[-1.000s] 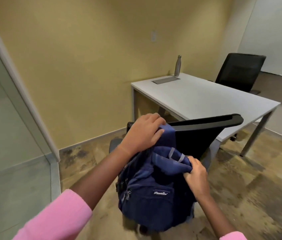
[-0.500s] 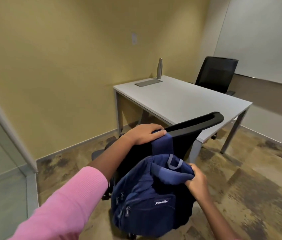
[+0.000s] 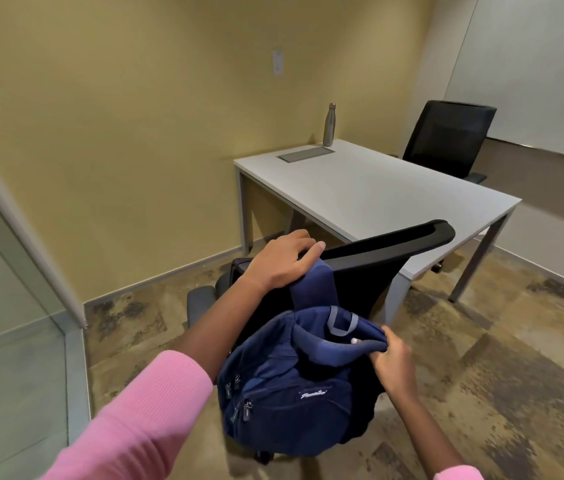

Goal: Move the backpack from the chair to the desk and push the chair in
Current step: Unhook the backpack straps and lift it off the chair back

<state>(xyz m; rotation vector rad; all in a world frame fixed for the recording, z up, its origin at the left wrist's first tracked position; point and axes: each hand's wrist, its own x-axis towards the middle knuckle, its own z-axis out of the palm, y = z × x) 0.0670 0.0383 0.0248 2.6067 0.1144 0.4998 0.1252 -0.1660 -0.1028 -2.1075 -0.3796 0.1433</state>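
Note:
A navy blue backpack [image 3: 287, 386] hangs against the back of a black office chair [image 3: 377, 258], which stands pulled out from the near corner of the white desk [image 3: 377, 188]. My left hand [image 3: 280, 259] grips the backpack's shoulder strap at the top edge of the chair back. My right hand [image 3: 393, 358] pinches the backpack's upper fabric on its right side. The chair's seat is hidden behind the backpack and the chair back.
On the far end of the desk stand a steel bottle [image 3: 329, 124] and a grey cable hatch [image 3: 304, 154]. A second black chair [image 3: 446, 136] sits behind the desk. A glass partition [image 3: 3, 306] runs along the left. Yellow wall behind; patterned carpet around.
The backpack has risen a little along the chair back, still in both hands. My view has lifted and swung, so the desk and far chair sit more centrally.

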